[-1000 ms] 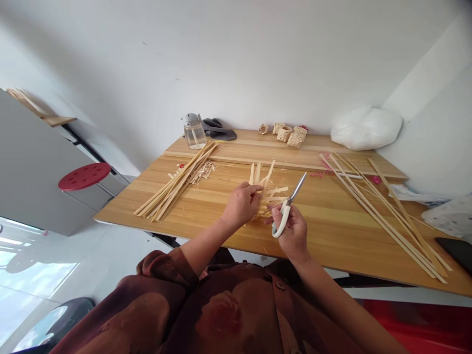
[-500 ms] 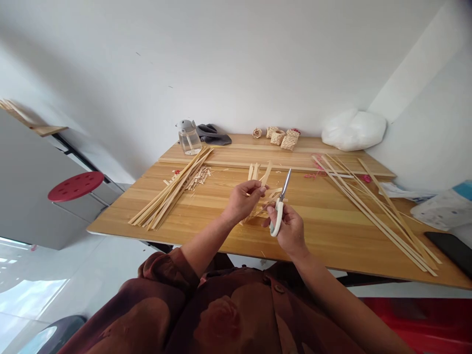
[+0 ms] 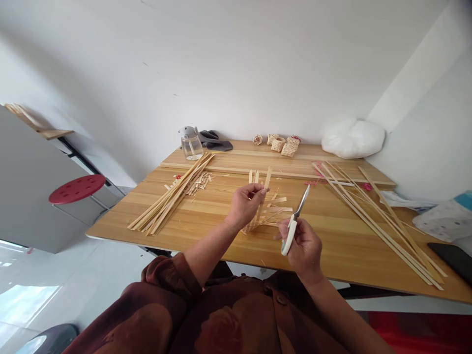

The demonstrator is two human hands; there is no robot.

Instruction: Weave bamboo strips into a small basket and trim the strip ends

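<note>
My left hand (image 3: 246, 205) is closed in a pinch on a thin bamboo strip (image 3: 264, 188) that rises from a small, partly woven bundle of strips (image 3: 267, 216) lying on the wooden table (image 3: 332, 236). My right hand (image 3: 303, 247) is wrapped round the white handles of a pair of scissors (image 3: 295, 220). The blades are together and point up and away, just right of the bundle. The scissors touch no strip.
A pile of long strips (image 3: 171, 194) lies to the left with shavings (image 3: 201, 179) beside it. More long strips (image 3: 376, 211) fan out to the right. At the back stand a glass jar (image 3: 191, 145), a dark cloth (image 3: 216, 141), small woven pieces (image 3: 282, 144) and a white bag (image 3: 352, 139). A red stool (image 3: 77, 182) stands left.
My right hand has drawn the scissors down and to the right, away from the bundle. My left hand has lifted slightly and keeps its pinch on the strip.
</note>
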